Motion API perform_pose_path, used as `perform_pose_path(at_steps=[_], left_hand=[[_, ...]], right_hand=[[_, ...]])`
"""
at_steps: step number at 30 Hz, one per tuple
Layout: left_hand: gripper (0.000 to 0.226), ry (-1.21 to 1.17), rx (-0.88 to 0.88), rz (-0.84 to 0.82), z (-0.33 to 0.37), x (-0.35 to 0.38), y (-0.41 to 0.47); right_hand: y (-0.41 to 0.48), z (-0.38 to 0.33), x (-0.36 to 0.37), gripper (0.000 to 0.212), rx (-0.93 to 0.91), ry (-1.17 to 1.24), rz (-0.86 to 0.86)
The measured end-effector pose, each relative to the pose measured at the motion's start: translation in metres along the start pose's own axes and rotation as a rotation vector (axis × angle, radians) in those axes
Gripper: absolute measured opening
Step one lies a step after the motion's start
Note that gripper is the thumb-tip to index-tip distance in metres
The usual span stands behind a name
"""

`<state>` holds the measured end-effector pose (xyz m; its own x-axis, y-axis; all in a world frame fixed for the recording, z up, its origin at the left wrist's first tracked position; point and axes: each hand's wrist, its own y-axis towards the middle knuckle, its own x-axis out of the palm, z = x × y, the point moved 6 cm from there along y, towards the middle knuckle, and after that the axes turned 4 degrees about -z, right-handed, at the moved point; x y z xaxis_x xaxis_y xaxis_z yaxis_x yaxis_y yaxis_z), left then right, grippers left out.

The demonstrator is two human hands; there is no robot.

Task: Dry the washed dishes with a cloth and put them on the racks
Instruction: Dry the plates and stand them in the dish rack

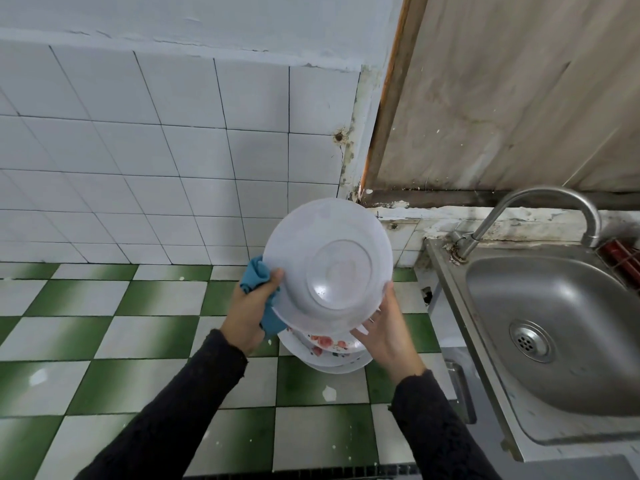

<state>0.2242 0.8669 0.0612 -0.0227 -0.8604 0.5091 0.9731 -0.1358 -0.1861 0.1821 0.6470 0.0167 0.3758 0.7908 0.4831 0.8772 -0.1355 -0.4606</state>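
Underside of round white glossy plate (327,261) turned toward the camera, tilted, with foot ring on show, held in the air at mid-frame, just above a stack of white flower-patterned plates (325,344) at six o'clock. Pinched at eight o'clock of the rim by left hand (249,306), thumb over the back, fingers curled round a crumpled blue fabric cloth (258,275) pressed to the hidden front face. Propped at five o'clock of the rim by right hand (384,334), fingers straight and spread beneath, thumb laid along the edge, nothing clenched. Stainless steel sink (571,341) with curved steel tap (540,199) off at three o'clock; green and white checkered tiled surface (138,341) from six round to nine o'clock. No rack in view.

Probably stiff and fairly light, easy for two hands, yet likely breakable over hard tiles. Glossy and perhaps wet, so judged slippery against bare skin; surer through cloth. Best taken by the rim at opposite sides, eight and four o'clock, or with a palm under the foot ring; poor to pinch by one edge alone. Worth turning by small shuffles of the rim through the relaxed right hand while wiping with the clothed left, never letting go with both at once. Dryness of the front face hidden, not to be told. Cloth itself soft and limp, bunching readily, best kept wadded in the palm
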Motion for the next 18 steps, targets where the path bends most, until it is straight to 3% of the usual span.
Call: perform_pose_path(at_steps=[3,7,10,13,16,18], left_hand=[[0.026,0.003,-0.023,0.03,-0.003,-0.008,0.001],[0.039,-0.066,-0.055,0.067,-0.011,-0.021,0.003],[0.021,-0.095,-0.022,0.069,-0.008,-0.02,0.001],[0.017,-0.018,0.054,0.201,-0.01,-0.025,-0.005],[0.041,0.2,0.203,0.335,-0.007,-0.024,-0.015],[0.017,0.261,0.305,0.326,-0.004,-0.008,-0.025]], right_hand=[[0.001,0.0,0.005,0.037,-0.037,0.173,-0.069],[-0.003,-0.001,0.01,0.047,-0.009,0.292,-0.123],[-0.005,-0.009,0.014,0.046,-0.035,0.319,-0.175],[-0.012,-0.021,0.022,0.047,-0.075,0.333,-0.196],[-0.017,-0.029,0.03,0.051,-0.128,0.282,-0.194],[-0.017,-0.032,0.036,0.051,-0.173,0.198,-0.202]])
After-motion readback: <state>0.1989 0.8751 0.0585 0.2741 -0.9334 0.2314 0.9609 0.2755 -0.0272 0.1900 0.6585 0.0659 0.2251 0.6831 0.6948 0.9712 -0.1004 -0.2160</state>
